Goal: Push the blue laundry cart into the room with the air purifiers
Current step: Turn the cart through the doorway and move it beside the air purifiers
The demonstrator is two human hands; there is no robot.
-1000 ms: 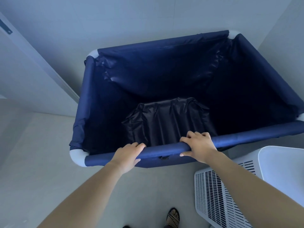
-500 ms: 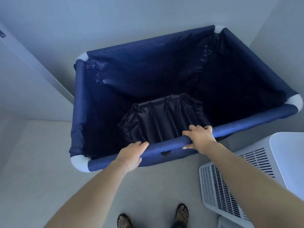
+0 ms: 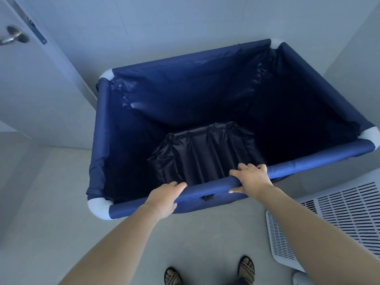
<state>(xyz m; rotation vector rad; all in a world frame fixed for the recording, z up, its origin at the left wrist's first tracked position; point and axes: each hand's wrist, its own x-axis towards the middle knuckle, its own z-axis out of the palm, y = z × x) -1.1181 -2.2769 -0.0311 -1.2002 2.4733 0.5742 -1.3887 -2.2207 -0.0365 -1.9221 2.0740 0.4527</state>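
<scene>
The blue laundry cart [image 3: 308, 160] fills the middle of the view, a fabric bin with white corner joints. Its inside holds only a dark folded liner [image 3: 205, 153]. My left hand [image 3: 164, 197] grips the near rail left of a small black buckle. My right hand [image 3: 251, 178] grips the same rail to the right of it. A white air purifier [image 3: 339, 219] with slotted vents stands on the floor at the lower right, close to the cart's near right corner.
A white door [image 3: 41, 89] with a metal lever handle [image 3: 12, 37] stands open at the left, its edge near the cart's far left corner. A pale wall runs behind the cart and along the right. My sandalled feet [image 3: 209, 272] stand on grey floor.
The cart has rolled away from me and its right end has swung forward. The door handle has come into view. Both hands keep their hold on the rail.
</scene>
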